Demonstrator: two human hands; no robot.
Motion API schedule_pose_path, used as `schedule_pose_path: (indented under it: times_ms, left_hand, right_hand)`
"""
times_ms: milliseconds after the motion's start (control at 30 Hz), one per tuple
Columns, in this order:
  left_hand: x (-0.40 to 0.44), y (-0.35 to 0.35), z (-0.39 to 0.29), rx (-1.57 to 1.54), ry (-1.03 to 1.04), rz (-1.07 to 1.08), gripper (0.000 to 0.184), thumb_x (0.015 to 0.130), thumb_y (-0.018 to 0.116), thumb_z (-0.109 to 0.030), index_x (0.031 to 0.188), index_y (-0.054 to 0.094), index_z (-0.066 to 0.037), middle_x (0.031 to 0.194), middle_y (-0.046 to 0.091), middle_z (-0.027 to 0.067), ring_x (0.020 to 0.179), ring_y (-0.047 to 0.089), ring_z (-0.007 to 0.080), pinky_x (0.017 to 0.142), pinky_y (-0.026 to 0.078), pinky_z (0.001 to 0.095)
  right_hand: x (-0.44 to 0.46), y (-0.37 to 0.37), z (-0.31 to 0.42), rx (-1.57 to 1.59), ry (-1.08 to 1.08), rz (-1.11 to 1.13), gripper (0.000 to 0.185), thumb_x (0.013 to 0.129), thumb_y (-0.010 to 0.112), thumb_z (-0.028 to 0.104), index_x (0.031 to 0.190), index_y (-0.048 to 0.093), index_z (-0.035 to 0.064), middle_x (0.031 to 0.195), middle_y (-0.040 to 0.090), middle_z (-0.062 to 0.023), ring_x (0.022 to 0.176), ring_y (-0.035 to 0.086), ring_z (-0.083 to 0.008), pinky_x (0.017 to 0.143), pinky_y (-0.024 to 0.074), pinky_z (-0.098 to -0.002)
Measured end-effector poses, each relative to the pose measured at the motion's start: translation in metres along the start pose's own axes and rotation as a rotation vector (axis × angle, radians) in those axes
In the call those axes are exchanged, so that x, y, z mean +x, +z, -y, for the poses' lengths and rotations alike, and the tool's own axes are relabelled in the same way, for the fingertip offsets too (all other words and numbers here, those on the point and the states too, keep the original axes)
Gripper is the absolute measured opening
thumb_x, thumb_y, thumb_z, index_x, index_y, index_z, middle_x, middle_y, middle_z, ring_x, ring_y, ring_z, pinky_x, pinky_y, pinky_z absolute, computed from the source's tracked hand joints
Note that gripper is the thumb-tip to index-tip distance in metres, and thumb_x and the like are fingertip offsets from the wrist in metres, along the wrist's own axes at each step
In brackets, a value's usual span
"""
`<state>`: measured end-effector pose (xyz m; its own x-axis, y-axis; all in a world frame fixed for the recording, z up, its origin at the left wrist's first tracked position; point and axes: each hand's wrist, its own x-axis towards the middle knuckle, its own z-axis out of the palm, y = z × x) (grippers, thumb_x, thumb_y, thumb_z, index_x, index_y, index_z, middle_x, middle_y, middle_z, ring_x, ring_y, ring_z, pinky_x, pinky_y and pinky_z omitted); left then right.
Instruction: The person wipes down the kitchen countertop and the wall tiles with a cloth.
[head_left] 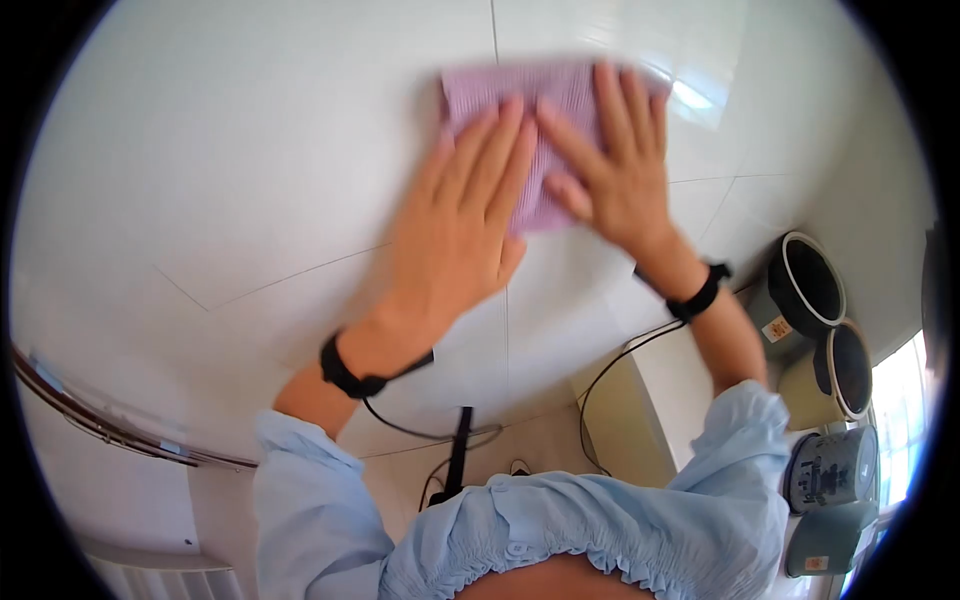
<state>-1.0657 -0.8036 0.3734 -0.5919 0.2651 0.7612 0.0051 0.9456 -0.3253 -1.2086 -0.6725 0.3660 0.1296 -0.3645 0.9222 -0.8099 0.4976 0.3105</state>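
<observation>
Flatly; L hand (pixel 450 225), fngrs narrow; R hand (pixel 622 182), wide; on rect. ribbed pink cloth (pixel 560 86)

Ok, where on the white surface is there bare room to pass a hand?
Widest on the white surface: left of the left hand and pink cloth. A narrower strip runs above the cloth, and another patch lies between the right hand and the containers. Crowded: the cloth, under both hands, and lower right, where containers cluster.

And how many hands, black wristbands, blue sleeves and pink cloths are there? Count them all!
Hands: 2 (left hand, right hand)
Black wristbands: 2 (left wristband, right wristband)
Blue sleeves: 2 (left sleeve, right sleeve)
Pink cloth: 1
Total: 7
</observation>
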Motion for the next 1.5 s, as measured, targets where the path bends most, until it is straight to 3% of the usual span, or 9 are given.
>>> schedule_pose_path:
  times_ms: [200,533,733,767,867,1000,1067,1200,1500]
  left_hand:
    - [-0.119,0.059,-0.018,-0.076,0.045,0.133,0.066,0.07,0.053,-0.022,0.132,0.04,-0.003,0.137,0.04,0.0109,0.123,0.04,0.0225,0.104,0.025,0.0408]
    - [-0.096,-0.065,0.11,0.124,-0.169,-0.177,0.063,0.09,0.032,-0.047,0.134,0.037,-0.001,0.139,0.037,0.0137,0.129,0.032,0.027,0.107,0.017,0.0409]
    - [-0.267,-0.02,0.118,0.167,-0.182,0.036,0.069,0.088,0.038,-0.053,0.126,0.042,0.004,0.128,0.043,0.0217,0.114,0.041,0.0389,0.097,0.028,0.0526]
    - [-0.297,-0.009,0.114,0.133,-0.201,0.071,0.067,0.087,0.04,-0.053,0.122,0.046,0.004,0.123,0.046,0.0213,0.109,0.044,0.0382,0.095,0.03,0.0529]
    - [-0.342,-0.003,0.115,0.002,-0.225,0.148,0.066,0.087,0.04,-0.054,0.118,0.049,0.004,0.118,0.049,0.0209,0.104,0.045,0.0381,0.093,0.032,0.0526]
    - [-0.306,-0.042,0.154,0.107,-0.223,0.059,0.072,0.088,0.037,-0.053,0.127,0.04,0.007,0.131,0.039,0.0243,0.118,0.036,0.0427,0.1,0.023,0.0547]
    - [-0.273,-0.07,0.178,0.122,-0.253,0.013,0.074,0.091,0.028,-0.052,0.136,0.024,0.007,0.142,0.021,0.0262,0.131,0.019,0.0437,0.106,0.01,0.0532]
    - [-0.248,-0.089,0.189,0.055,-0.35,-0.165,0.066,0.092,0.025,-0.052,0.129,0.042,0.0,0.135,0.039,0.0164,0.123,0.035,0.0321,0.102,0.021,0.049]
    - [-0.39,0.007,0.128,0.009,-0.251,0.03,0.06,0.092,0.028,-0.046,0.122,0.044,0.004,0.124,0.042,0.0211,0.114,0.035,0.0398,0.095,0.025,0.0565]
  right_hand:
    - [-0.14,0.044,0.082,0.032,0.153,0.037,0.044,0.082,0.046,0.052,0.122,0.054,0.0357,0.139,0.034,-0.0177,0.129,0.028,-0.0358,0.106,0.0119,-0.0502]
    - [0.072,0.033,0.193,0.13,0.223,-0.091,0.046,0.085,0.042,0.051,0.126,0.052,0.0325,0.139,0.037,-0.0122,0.128,0.031,-0.031,0.107,0.0099,-0.0456]
    - [-0.035,0.074,0.317,0.145,0.275,0.113,0.041,0.084,0.045,0.05,0.121,0.055,0.0362,0.131,0.042,-0.0131,0.119,0.036,-0.0322,0.1,0.0204,-0.0507]
    - [-0.07,0.087,0.342,0.163,0.244,0.17,0.039,0.084,0.05,0.047,0.117,0.059,0.0283,0.14,0.027,-0.025,0.132,0.016,-0.0422,0.106,0.0019,-0.056]
    - [-0.107,0.1,0.386,0.207,0.332,0.195,0.038,0.083,0.052,0.046,0.115,0.059,0.0266,0.14,0.025,-0.0255,0.132,0.016,-0.0422,0.106,0.0013,-0.0561]
    - [-0.009,0.079,0.373,0.202,0.298,0.12,0.04,0.084,0.05,0.046,0.121,0.055,0.0327,0.132,0.042,-0.0145,0.12,0.036,-0.032,0.1,0.0204,-0.0487]
    - [0.049,0.067,0.366,0.23,0.272,0.09,0.039,0.084,0.049,0.043,0.122,0.055,0.033,0.138,0.038,-0.0116,0.125,0.034,-0.0279,0.104,0.0144,-0.0457]
    - [0.088,0.066,0.369,0.301,0.306,-0.066,0.036,0.085,0.047,0.038,0.119,0.058,0.0312,0.135,0.042,-0.011,0.124,0.036,-0.0273,0.105,0.0122,-0.0441]
    - [-0.105,0.119,0.434,0.239,0.359,0.038,0.03,0.083,0.051,0.037,0.107,0.064,0.0252,0.13,0.04,-0.0219,0.124,0.03,-0.035,0.107,0.0035,-0.0501]
